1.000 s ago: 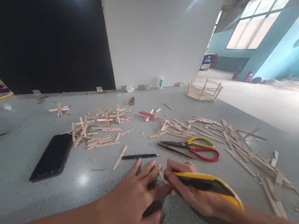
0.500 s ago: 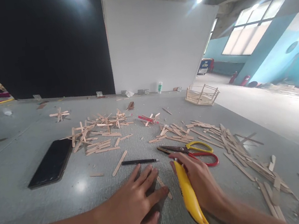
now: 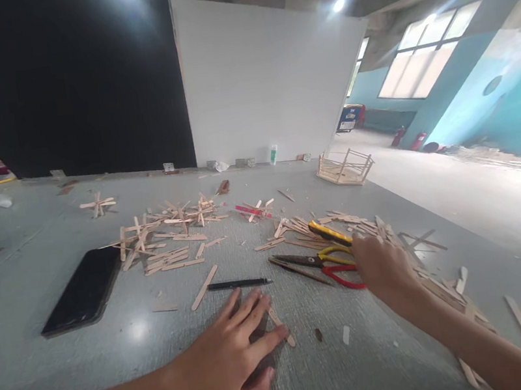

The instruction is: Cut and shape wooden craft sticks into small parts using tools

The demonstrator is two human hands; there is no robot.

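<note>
My left hand [image 3: 231, 358] lies flat on the grey table [image 3: 47, 380], fingers spread, with its fingertips pressing on a wooden stick [image 3: 279, 318]. My right hand [image 3: 381, 266] is farther out to the right and holds a yellow utility knife [image 3: 329, 233] over the pile of sticks [image 3: 397, 246]. Just left of that hand lie scissors [image 3: 323, 260] with yellow and red handles. A black pen [image 3: 238, 284] rests beyond my left fingertips. Two small cut-off bits [image 3: 345, 334] lie on the table between my hands.
A black phone [image 3: 82, 289] lies face up at the left. More loose sticks [image 3: 168, 236] and small glued stick crosses are scattered across the middle. A stick frame [image 3: 345, 167] stands at the back right near the table edge. A white board and a dark panel close the back.
My right hand has carried the yellow knife away from the stick under my left hand, forward and right to the stick pile beside the scissors. My left hand stayed put.
</note>
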